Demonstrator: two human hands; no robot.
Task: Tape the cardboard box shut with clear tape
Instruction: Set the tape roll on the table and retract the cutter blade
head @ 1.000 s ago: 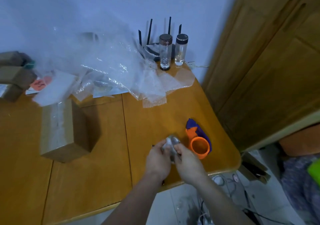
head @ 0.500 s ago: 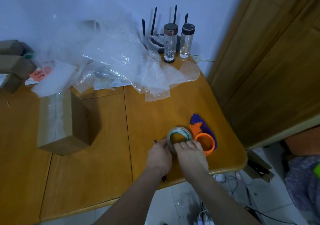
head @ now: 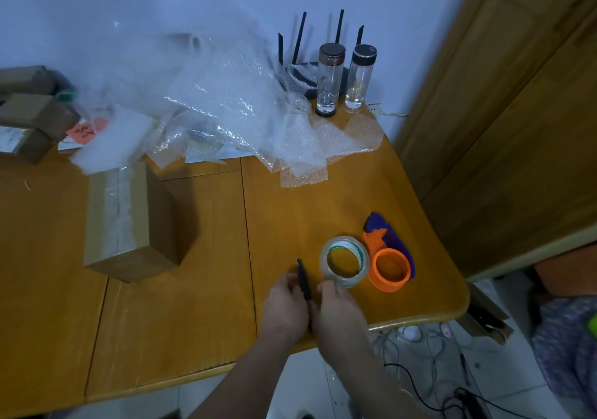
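Note:
The cardboard box [head: 129, 218] stands on the left of the wooden table [head: 200, 289], with a strip of clear tape along its top seam. A roll of clear tape [head: 344, 262] lies flat near the front right corner, touching an orange and purple tape dispenser [head: 389, 265]. My right hand [head: 339, 315] rests just in front of the roll, fingertips at its rim, holding nothing. My left hand [head: 284, 308] sits beside it with curled fingers. A thin black tool [head: 303, 276] lies between the two hands, against my left fingers; whether they grip it is unclear.
Bubble wrap [head: 226, 105] is heaped along the back. Two glass bottles [head: 329, 82] and a black router stand at the back right. Small boxes [head: 32, 114] are stacked at the far left. A wooden door [head: 517, 127] is on the right; cables lie on the floor.
A second ago both hands held the tape roll up. They set it flat beside the dispenser, and now both hands have drawn back from it toward the table edge.

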